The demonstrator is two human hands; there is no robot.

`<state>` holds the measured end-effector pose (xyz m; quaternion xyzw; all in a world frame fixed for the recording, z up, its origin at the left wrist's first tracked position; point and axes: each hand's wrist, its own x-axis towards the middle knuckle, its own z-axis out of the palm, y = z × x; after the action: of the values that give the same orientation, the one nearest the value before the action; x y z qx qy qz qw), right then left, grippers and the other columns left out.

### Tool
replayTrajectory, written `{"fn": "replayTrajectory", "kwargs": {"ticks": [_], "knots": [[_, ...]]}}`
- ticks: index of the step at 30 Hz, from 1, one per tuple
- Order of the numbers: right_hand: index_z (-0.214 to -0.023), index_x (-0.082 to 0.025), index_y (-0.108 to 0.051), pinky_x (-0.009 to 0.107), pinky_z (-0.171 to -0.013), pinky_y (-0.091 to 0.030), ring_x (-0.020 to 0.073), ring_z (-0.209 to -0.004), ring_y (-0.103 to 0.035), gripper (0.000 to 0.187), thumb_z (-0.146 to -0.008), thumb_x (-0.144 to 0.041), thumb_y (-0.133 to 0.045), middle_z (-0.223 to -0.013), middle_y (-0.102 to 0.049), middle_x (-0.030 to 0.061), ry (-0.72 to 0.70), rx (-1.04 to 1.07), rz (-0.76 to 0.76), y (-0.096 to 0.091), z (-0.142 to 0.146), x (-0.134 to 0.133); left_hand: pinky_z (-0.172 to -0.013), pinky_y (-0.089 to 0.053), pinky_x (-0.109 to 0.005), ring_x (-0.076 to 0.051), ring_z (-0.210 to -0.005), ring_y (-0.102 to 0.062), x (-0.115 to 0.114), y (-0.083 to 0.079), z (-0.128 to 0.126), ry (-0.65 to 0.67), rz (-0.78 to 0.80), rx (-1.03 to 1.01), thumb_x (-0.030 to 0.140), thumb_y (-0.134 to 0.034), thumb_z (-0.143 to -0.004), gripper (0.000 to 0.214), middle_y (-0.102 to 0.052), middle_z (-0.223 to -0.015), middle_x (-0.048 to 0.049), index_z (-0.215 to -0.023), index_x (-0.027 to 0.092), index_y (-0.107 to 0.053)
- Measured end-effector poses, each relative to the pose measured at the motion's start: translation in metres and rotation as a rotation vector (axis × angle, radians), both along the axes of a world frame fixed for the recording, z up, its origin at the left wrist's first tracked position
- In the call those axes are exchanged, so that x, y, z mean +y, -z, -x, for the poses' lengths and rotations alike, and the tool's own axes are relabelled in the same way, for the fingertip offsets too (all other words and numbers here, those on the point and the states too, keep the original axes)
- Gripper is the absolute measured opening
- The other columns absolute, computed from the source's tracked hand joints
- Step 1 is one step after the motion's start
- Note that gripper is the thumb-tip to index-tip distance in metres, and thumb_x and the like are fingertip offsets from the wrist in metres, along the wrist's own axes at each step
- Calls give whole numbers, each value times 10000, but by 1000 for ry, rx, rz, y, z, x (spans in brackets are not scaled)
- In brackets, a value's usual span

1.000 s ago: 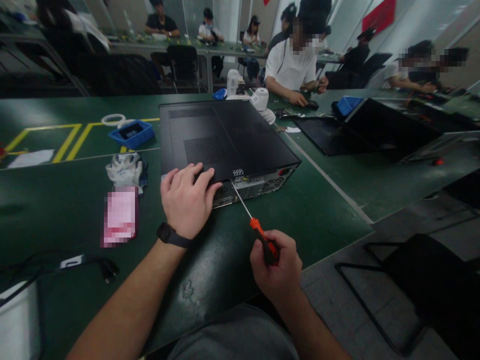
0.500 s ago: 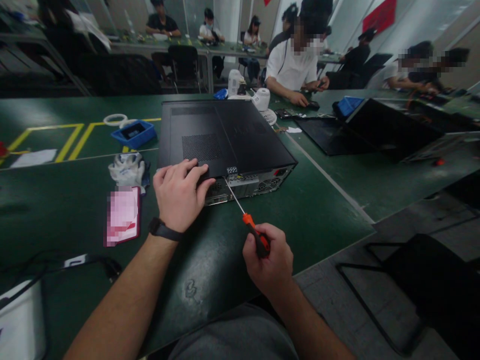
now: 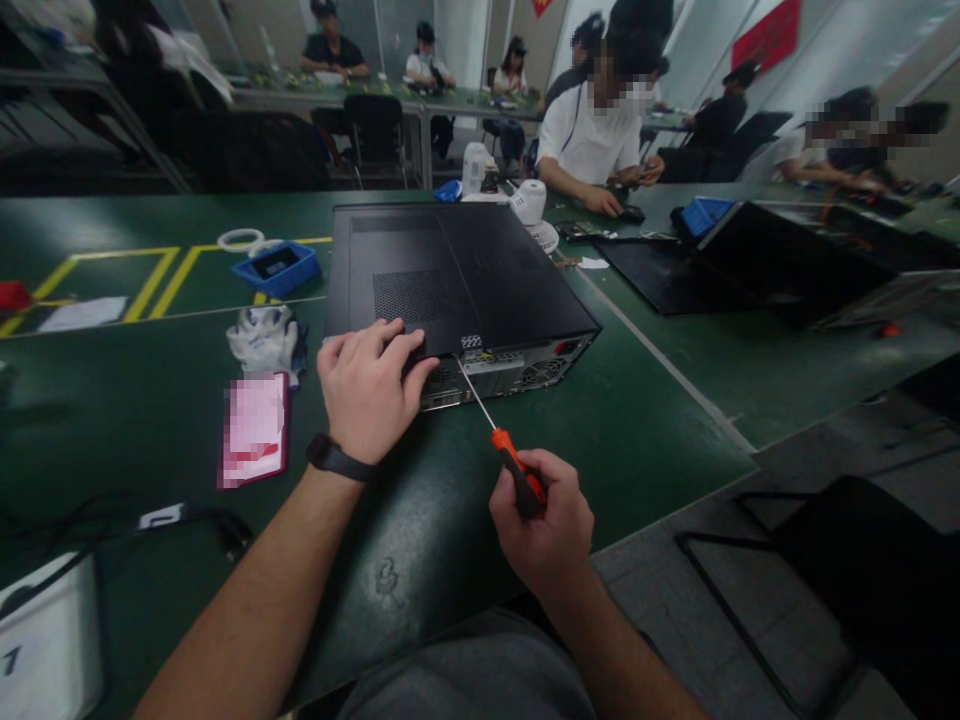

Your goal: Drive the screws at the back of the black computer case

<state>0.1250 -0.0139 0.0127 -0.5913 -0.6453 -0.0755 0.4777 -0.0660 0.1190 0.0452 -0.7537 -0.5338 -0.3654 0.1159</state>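
Note:
A black computer case (image 3: 450,280) lies flat on the green table (image 3: 652,430), its rear panel toward me. My left hand (image 3: 367,390) rests on the case's near top edge, fingers laid flat and slightly curled over it. My right hand (image 3: 544,525) is closed around the orange and black handle of a screwdriver (image 3: 499,440). The thin shaft runs up and left, and its tip meets the rear panel just under the top edge.
A pair of white gloves (image 3: 264,338), a pink phone (image 3: 253,428) and a blue tray (image 3: 276,267) lie left of the case. A cable (image 3: 187,520) trails at front left. A black chair (image 3: 840,580) stands at right. Other people work at tables behind.
Both hands and the screwdriver have hardly moved; the view has drifted slightly, and the screwdriver tip stays at the rear panel.

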Motion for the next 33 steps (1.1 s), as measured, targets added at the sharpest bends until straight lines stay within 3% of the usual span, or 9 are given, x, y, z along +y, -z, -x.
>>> {"fn": "replayTrajectory", "kwargs": {"ticks": [8, 11, 17, 23, 29, 33], "knots": [[-1158, -228, -618, 282, -677, -609, 166, -737, -754, 206, -968, -307, -624, -875, -773, 17, 56, 11, -29, 0, -1, 0, -1051, -370, -538, -344, -1250, -649, 0, 1, 0, 0, -4, -2, 414, -626, -967, 285, -730, -1316, -106, -1200, 275, -717], [-1164, -222, -597, 286, -673, -602, 163, -776, -739, 200, -968, -261, -586, -934, -746, 38, 8, 51, -47, -1, -1, 2, -1050, -371, -532, -341, -1252, -651, -1, 0, -1, -4, -5, 0, 416, -618, -975, 283, -732, -1314, -105, -1196, 269, -716], [-1221, -230, -510, 322, -718, -614, 172, -834, -703, 374, -872, -172, -631, -965, -660, 32, -143, 89, -179, 2, 2, 5, -1046, -377, -531, -345, -1255, -650, -2, -2, -2, -9, 7, 0, 419, -612, -980, 291, -728, -1325, -104, -1200, 259, -714], [-1186, -230, -551, 229, -537, -537, 115, -635, -662, 241, -948, -199, -576, -885, -671, 6, -67, 78, -60, 3, 1, 1, -1053, -367, -538, -349, -1267, -641, -2, -1, -2, -4, 20, -16, 415, -619, -972, 299, -724, -1332, -113, -1205, 256, -719], [-1154, -229, -510, 291, -662, -597, 148, -760, -682, 320, -866, -160, -632, -907, -638, 8, -144, 85, -182, 1, 3, 8, -1060, -370, -527, -342, -1275, -640, -2, -2, -2, -18, 26, 9, 437, -600, -989, 323, -716, -1344, -110, -1211, 237, -722], [-1146, -221, -559, 242, -587, -567, 125, -676, -679, 238, -921, -159, -604, -863, -672, 1, -97, 71, -116, 5, 1, 5, -1068, -370, -530, -340, -1285, -636, -2, -2, -2, -16, 29, 3, 435, -604, -988, 318, -716, -1347, -106, -1207, 239, -725]]}}
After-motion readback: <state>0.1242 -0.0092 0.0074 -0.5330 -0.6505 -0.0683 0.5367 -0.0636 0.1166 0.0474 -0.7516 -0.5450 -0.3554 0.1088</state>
